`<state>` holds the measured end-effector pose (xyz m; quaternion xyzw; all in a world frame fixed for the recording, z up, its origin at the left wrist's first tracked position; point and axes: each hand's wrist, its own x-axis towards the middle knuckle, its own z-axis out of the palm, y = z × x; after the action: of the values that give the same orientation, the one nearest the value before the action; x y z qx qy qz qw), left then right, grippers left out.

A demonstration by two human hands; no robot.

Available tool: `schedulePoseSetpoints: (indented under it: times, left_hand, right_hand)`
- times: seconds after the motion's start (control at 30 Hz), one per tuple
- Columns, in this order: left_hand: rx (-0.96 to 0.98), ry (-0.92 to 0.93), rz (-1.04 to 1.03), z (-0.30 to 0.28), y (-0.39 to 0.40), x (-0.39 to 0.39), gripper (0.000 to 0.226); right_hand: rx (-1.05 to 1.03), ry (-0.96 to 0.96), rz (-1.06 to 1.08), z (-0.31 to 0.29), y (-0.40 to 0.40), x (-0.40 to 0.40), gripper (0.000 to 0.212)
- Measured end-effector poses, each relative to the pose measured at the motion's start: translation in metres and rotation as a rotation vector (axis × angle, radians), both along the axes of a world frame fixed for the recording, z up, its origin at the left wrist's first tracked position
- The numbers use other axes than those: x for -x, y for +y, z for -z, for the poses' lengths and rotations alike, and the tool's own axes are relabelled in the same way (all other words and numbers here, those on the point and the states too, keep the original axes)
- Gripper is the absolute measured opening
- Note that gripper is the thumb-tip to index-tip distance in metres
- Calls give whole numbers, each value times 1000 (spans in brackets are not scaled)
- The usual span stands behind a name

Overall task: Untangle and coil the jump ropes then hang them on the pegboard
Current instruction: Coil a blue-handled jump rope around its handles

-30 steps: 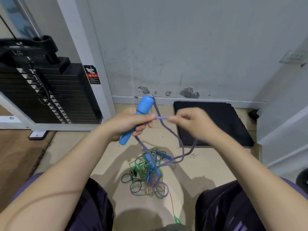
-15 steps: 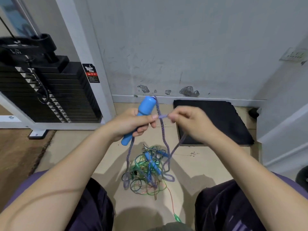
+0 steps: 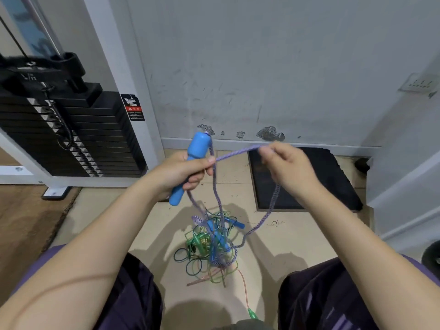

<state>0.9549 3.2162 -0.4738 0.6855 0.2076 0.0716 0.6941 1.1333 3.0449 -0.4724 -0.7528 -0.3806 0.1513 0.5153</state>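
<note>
1. Above the tangled pile on the floor, we find both hands raised at about the same height, working one purple braided rope.
2. We note the left hand is clamped around a blue handle; the handle tilts, its thicker end up toward the wall and its narrow end down below the hand. The same hand's thumb and forefinger also pinch the purple rope just beside the handle.
3. We record the right hand closed in a pinch on the same rope, to the right of the handle and well apart from the left hand. The stretch of rope between the two hands is pulled nearly straight, rising slightly toward the right hand.
4. From the top of the handle we see the rope drop down into the pile. A second length hangs from the right hand, curves down and joins the pile at its right side.
5. We observe that the pile holds thin green, dark and orange cords mixed with purple rope and further blue handles; it remains knotted. One orange cord runs from the pile toward us and ends in a green handle.
6. Right of the handle, a black mat lies against the wall. Left of the handle stands a black weight stack in a white frame.
7. No pegboard appears in view.
</note>
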Motion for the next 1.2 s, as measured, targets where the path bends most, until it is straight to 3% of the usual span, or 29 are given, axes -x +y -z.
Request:
schedulePoseSetpoints:
  times: [0.07, 0.17, 0.3, 0.37, 0.47, 0.57, 0.67, 0.8, 1.03, 1.2]
  left_hand:
    - [11, 1, -26, 1, 5, 3, 30]
    - [23, 36, 51, 7, -7, -1, 29]
    - [79, 63, 146, 19, -29, -8, 36]
    - [95, 50, 135, 16, -28, -8, 33]
    - [176, -54, 13, 3, -8, -3, 29]
    - [144, -92, -154, 2, 11, 1, 32]
    - [29, 6, -72, 14, -3, -3, 32]
    - [45, 53, 99, 19, -28, -9, 29]
    - [-4, 79, 122, 10, -21, -5, 34]
    - [37, 63, 136, 14, -22, -6, 32]
  right_hand:
    - [-25, 55, 16, -4, -7, -8, 27]
    - [60, 149, -198, 4, -3, 6, 17]
    - [155, 86, -429, 27, 8, 40, 24]
    - [153, 26, -406, 22, 10, 39, 28]
    - [51, -24, -188, 1, 8, 24, 42]
    - [-69, 106, 1, -12, -3, -1, 41]
    - [34, 206, -151, -5, -5, 3, 30]
    - [174, 139, -386, 12, 5, 32, 31]
    - [56, 152, -251, 8, 5, 25, 39]
    - [165, 127, -382, 14, 2, 27, 23]
